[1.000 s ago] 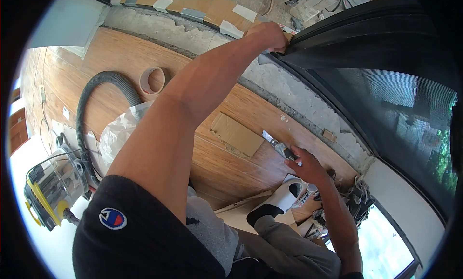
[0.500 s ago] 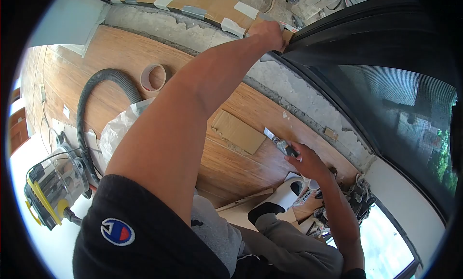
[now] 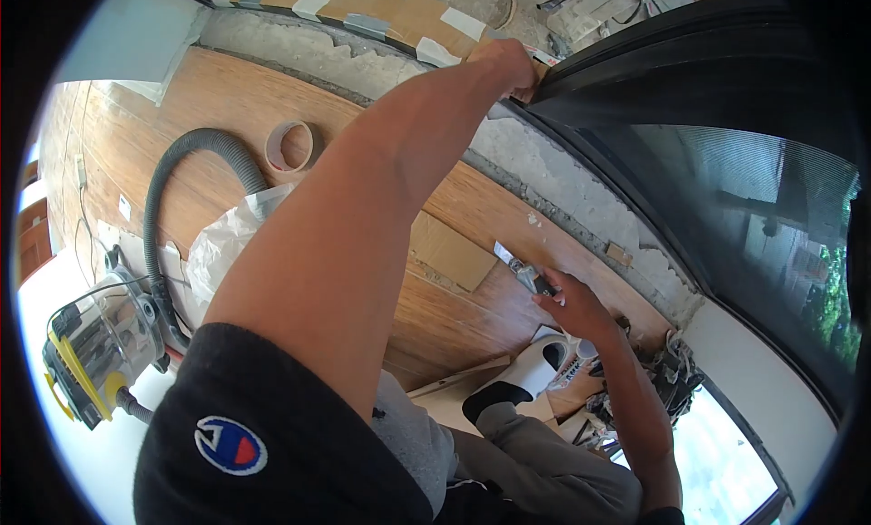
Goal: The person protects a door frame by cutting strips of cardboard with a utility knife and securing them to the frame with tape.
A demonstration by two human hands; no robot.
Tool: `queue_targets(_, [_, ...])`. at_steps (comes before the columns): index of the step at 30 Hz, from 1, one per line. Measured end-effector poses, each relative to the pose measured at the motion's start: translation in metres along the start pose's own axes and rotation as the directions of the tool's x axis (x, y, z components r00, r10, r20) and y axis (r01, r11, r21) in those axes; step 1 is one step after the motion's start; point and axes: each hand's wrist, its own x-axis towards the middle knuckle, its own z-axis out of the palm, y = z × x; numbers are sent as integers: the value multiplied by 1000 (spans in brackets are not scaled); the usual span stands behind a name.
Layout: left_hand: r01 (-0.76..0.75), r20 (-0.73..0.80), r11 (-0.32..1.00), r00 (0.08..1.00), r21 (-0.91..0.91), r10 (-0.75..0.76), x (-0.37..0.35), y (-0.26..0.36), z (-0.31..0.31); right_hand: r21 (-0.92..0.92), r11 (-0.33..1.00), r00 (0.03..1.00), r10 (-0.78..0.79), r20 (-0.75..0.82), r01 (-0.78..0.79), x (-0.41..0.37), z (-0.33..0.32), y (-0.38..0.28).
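My left hand (image 3: 504,65) reaches far out and grips the end of the dark door frame (image 3: 689,62) at the top, beside a strip of taped cardboard (image 3: 390,8). My right hand (image 3: 570,305) rests low on the wooden floor (image 3: 218,98) and closes around the handle of a utility knife (image 3: 519,268), whose blade points up and left toward a flat cardboard piece (image 3: 451,251). My left arm crosses over most of that cardboard.
A roll of tape (image 3: 288,147) lies on the floor near a grey vacuum hose (image 3: 181,176) leading to a yellow-trimmed vacuum (image 3: 91,353). Crumpled white plastic (image 3: 227,244) sits by my arm. A rough concrete threshold (image 3: 544,180) runs along the glass door (image 3: 744,216).
My right hand has closed on the knife handle and shifted slightly left. My left arm has swung lower, covering more of the cardboard piece.
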Motion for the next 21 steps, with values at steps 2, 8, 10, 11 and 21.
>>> queue_targets(2, [220, 198, 931, 966, -290, -167, 4, 5, -9, 5, 1000, 1000, 19, 5, -19, -4, -3, -6])
queue_targets(8, [101, 148, 986, 986, -133, -81, 20, -5, 1, -11, 998, 998, 60, 28, -59, -2, -8, -13])
queue_targets(10, [113, 166, 980, 982, -163, -86, 7, -2, -11, 3, 997, 997, 72, 28, -72, 2, -11, -15])
queue_targets(11, [122, 187, 973, 979, -193, -86, 4, -2, -15, 33, 998, 998, 49, 25, -50, 3, -12, -13])
queue_targets(21, [-56, 175, 998, 983, -7, 56, 14, 6, -7, 30, 995, 995, 93, 44, -94, 25, -21, -7])
